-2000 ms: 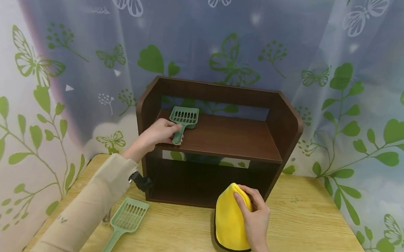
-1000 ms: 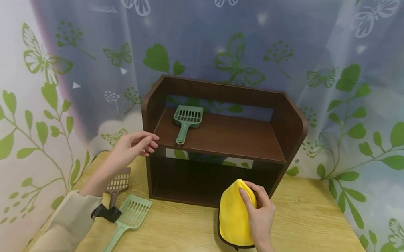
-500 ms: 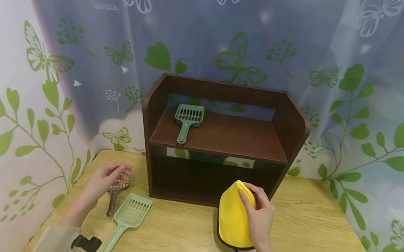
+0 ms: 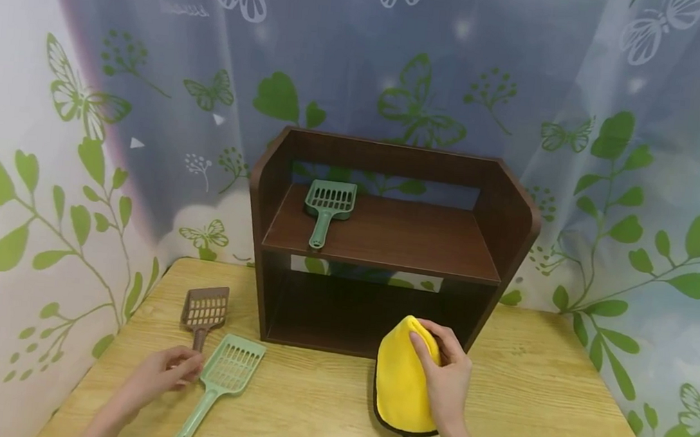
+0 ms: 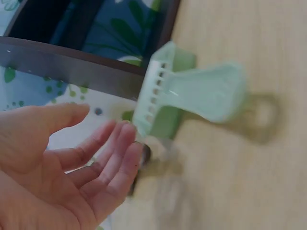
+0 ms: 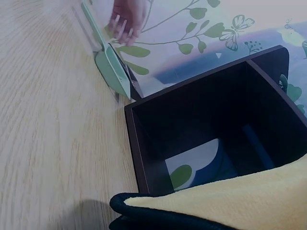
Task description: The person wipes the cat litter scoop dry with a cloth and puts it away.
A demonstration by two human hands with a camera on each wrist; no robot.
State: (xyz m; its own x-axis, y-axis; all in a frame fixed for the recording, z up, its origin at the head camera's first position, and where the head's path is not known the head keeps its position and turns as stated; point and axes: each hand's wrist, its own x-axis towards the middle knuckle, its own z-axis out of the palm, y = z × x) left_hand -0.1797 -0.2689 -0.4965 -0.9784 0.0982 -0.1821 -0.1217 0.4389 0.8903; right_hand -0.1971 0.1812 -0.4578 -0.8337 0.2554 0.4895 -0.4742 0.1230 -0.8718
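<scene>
My left hand (image 4: 158,376) is over the table's left side, by the handle of a brown litter scoop (image 4: 198,338). Its fingers are loosely bent and hold nothing in the left wrist view, where a light green litter scoop (image 5: 201,93) lies past the fingertips. That green scoop (image 4: 203,407) lies flat on the table, just right of the brown one. My right hand (image 4: 449,383) pinches the upper edge of a yellow cloth (image 4: 401,382) with black edging. In the right wrist view the cloth (image 6: 259,199) fills the lower corner and the fingers are hidden.
A dark brown two-tier shelf (image 4: 383,263) stands at the back of the wooden table (image 4: 308,409). On its upper tier, at the left, lies a darker green litter scoop (image 4: 320,228). A curtain (image 4: 352,52) with butterflies and leaves hangs behind.
My left hand has let go of the darker green scoop on the upper tier and moved down and left to the brown scoop. My right hand still pinches the cloth in much the same place.
</scene>
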